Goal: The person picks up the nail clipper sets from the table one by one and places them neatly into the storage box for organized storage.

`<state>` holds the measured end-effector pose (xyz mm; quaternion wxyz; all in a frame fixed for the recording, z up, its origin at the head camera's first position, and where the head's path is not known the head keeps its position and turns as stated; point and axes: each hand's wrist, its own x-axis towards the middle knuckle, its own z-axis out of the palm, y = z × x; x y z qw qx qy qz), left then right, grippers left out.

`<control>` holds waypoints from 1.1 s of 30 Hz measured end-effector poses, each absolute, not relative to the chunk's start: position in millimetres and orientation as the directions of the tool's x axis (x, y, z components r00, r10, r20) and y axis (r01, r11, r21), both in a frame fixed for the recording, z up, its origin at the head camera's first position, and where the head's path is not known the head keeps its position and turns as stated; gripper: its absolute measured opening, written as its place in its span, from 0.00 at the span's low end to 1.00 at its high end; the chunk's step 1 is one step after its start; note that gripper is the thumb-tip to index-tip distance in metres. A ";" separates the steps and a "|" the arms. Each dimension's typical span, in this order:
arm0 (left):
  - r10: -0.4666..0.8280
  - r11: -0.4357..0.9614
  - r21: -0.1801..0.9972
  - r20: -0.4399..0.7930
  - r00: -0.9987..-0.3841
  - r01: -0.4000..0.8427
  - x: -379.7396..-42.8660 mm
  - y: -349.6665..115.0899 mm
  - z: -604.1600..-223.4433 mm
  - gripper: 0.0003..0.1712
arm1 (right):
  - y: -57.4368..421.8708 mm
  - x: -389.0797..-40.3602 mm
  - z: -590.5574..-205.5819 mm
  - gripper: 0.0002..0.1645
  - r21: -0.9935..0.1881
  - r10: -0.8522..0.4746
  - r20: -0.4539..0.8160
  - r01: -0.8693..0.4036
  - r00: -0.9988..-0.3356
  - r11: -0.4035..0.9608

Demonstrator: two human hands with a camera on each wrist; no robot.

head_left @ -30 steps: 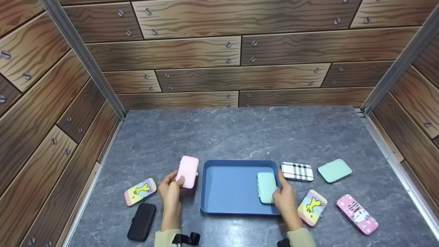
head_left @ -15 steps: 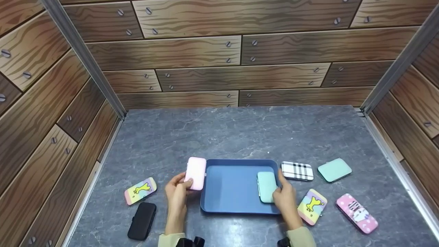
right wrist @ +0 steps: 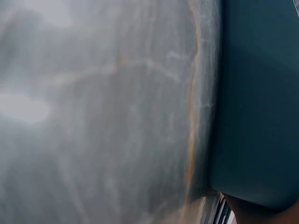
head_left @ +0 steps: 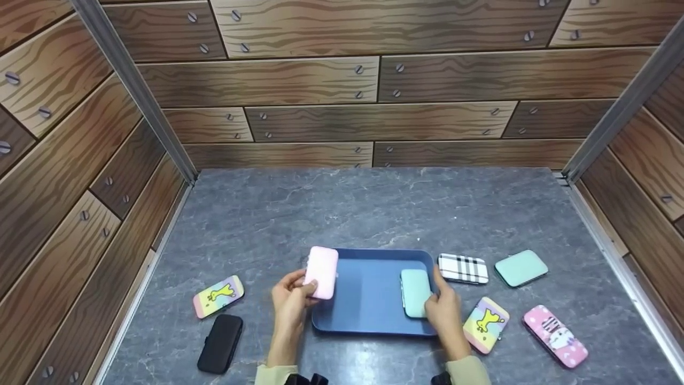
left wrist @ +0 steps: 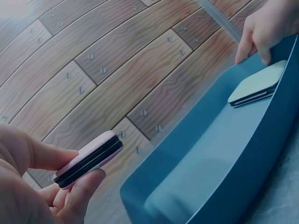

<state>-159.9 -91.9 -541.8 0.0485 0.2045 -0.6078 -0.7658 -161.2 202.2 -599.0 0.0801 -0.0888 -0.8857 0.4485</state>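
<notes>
My left hand (head_left: pixel 291 299) pinches a small flat pink case (head_left: pixel 322 272) between thumb and fingers, above the left rim of a blue tray (head_left: pixel 358 326). In the left wrist view that case (left wrist: pixel 88 158) shows dark edges and a small metal clasp, and is held above and apart from the tray. My right hand (head_left: pixel 444 315) grips the tray's right wall. A mint green case (head_left: pixel 415 293) lies inside the tray beside that hand. The right wrist view shows mostly tabletop and the tray's outer wall (right wrist: pixel 261 116).
Right of the tray lie a plaid case (head_left: pixel 463 268), another mint case (head_left: pixel 521 268), a giraffe-print case (head_left: pixel 486 325) and a pink cartoon case (head_left: pixel 556 336). On the left are a second giraffe-print case (head_left: pixel 218 297) and a black case (head_left: pixel 220 344). Wood-patterned walls (head_left: pixel 374 85) enclose the table.
My left hand has carried the pink case rightward, from beside the tray to over its left rim. My right hand has stayed at the tray's right wall.
</notes>
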 end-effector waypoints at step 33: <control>-0.220 -0.234 0.944 -0.284 -0.933 -0.232 -163.3 -38.3 -554.6 0.23 | 203.4 -160.4 -601.7 0.40 -0.808 0.240 0.075 0.082 -0.968 0.583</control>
